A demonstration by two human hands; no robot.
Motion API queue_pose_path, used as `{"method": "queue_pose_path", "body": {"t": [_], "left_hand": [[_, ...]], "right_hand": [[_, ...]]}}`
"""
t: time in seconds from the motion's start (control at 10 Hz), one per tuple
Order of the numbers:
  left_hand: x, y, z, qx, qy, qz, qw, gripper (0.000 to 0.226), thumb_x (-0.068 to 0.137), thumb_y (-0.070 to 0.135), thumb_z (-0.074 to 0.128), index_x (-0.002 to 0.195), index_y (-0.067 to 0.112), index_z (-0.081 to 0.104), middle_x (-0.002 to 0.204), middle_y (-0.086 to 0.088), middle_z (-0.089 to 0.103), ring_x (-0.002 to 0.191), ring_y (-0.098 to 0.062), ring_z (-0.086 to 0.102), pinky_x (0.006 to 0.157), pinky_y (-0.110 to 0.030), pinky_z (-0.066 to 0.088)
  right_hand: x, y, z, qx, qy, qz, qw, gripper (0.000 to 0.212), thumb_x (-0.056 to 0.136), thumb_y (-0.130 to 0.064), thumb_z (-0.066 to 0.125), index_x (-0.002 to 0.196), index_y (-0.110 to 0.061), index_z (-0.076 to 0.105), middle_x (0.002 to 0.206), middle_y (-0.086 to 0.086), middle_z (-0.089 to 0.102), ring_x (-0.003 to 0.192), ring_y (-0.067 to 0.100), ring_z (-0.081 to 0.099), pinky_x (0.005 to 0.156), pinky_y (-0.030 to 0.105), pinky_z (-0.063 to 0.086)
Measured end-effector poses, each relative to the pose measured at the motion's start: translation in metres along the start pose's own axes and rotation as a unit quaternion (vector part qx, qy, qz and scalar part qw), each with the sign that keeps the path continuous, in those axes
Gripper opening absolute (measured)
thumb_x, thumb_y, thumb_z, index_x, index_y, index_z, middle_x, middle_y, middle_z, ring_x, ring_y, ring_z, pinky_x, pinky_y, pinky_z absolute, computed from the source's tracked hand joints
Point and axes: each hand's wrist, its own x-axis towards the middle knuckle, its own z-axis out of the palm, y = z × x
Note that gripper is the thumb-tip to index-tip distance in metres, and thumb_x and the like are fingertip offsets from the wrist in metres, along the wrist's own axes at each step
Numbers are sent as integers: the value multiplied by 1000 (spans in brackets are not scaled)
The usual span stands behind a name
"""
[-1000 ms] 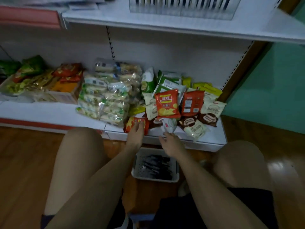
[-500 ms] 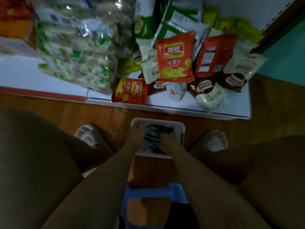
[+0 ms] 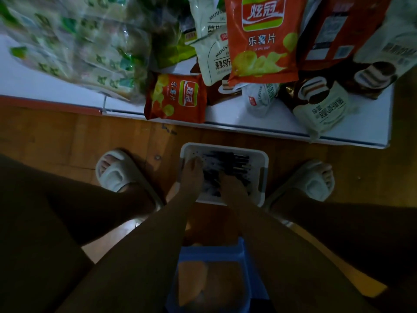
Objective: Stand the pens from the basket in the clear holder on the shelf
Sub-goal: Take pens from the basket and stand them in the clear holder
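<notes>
A white perforated basket (image 3: 259, 155) sits on the wooden floor between my feet, just in front of the low shelf. Several dark pens (image 3: 230, 162) lie in a heap inside it. My left hand (image 3: 191, 175) reaches down into the basket's left side, fingertips among the pens. My right hand (image 3: 233, 185) is in the middle of the basket, on top of the pens. The dim light and my knuckles hide whether either hand grips a pen. No clear holder is in view.
The white bottom shelf (image 3: 225, 114) holds snack bags: a small orange chip bag (image 3: 176, 98) at its front edge, a larger orange one (image 3: 261, 39), cream cake packs (image 3: 325, 107) and clear wrapped packs (image 3: 74, 50). A blue stool (image 3: 212, 251) is under me. Slippered feet (image 3: 115, 175) flank the basket.
My head has tilted down and both hands have dropped from the shelf's front edge into the basket, settling deeper among the pens.
</notes>
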Motion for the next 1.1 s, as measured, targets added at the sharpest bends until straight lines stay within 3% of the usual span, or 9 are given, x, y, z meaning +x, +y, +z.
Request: {"method": "queue_pose_path", "body": {"t": [0.1, 0.3, 0.4, 0.5, 0.6, 0.7, 0.8, 0.9, 1.1], "left_hand": [[0, 1, 0, -24, 28, 13, 999, 31, 104, 28, 34, 106, 9, 59, 97, -6, 55, 87, -20, 52, 85, -39, 43], [-11, 14, -9, -35, 64, 56, 996, 29, 105, 28, 32, 79, 32, 44, 80, 6, 48, 69, -5, 45, 75, -29, 34], [-21, 25, -19, -61, 92, 84, 990, 24, 106, 28, 32, 97, 20, 53, 85, 5, 52, 74, -6, 47, 75, -17, 33], [-32, 36, -29, -52, 111, 111, 986, 38, 106, 31, 28, 112, 8, 58, 95, -5, 57, 81, -12, 47, 74, -16, 30], [-42, 46, -38, -51, 135, 138, 980, 40, 106, 33, 27, 115, 7, 56, 99, -6, 54, 93, -15, 45, 82, -26, 25], [-59, 57, -47, -45, 127, 170, 976, 41, 106, 36, 26, 125, 12, 53, 104, 3, 52, 102, -18, 49, 83, -29, 28], [-77, 71, -57, -70, 121, 199, 970, 39, 105, 36, 28, 131, 17, 50, 115, 2, 52, 114, -20, 49, 88, -29, 32], [-97, 87, -67, -125, 107, 233, 958, 39, 105, 34, 32, 135, 14, 47, 108, 5, 55, 112, -19, 49, 89, -28, 33], [-130, 119, -99, -58, 147, 343, 926, 31, 105, 30, 33, 117, 13, 56, 101, -5, 59, 93, -22, 55, 77, -31, 42]], "right_hand": [[12, 6, -2, 8, -13, 11, 1000, 32, 103, -9, 40, 134, -5, 46, 129, 17, 55, 115, 27, 56, 99, 36, 47], [-3, 5, -28, 59, -11, -1, 998, 29, 101, -4, 39, 129, 0, 49, 117, 19, 59, 97, 23, 52, 96, 35, 45], [-20, 5, -47, 111, -76, 2, 991, 36, 101, -5, 40, 134, 4, 49, 130, 23, 56, 107, 30, 57, 88, 35, 47], [-39, 5, -67, 168, -72, 18, 983, 28, 96, -5, 53, 122, 5, 59, 97, 15, 63, 70, 19, 53, 67, 31, 47], [-56, 6, -81, 196, -89, 29, 976, 12, 93, -6, 63, 81, -4, 62, 73, 10, 56, 61, 19, 50, 54, 27, 43], [-78, 7, -96, 222, -89, 8, 971, 29, 92, -5, 63, 66, -9, 51, 71, 14, 57, 66, 26, 50, 63, 34, 43], [-108, 2, -110, 291, -85, -20, 953, 13, 90, 2, 60, 94, -11, 57, 84, 12, 64, 68, 19, 60, 64, 30, 52], [-132, -10, -124, 318, -67, -62, 944, 27, 92, 4, 49, 111, -13, 57, 99, 18, 68, 69, 17, 66, 58, 28, 55], [-178, -37, -160, 412, 27, -93, 906, 31, 104, -34, 40, 104, -7, 55, 92, 18, 67, 64, 23, 65, 56, 30, 54]]}}
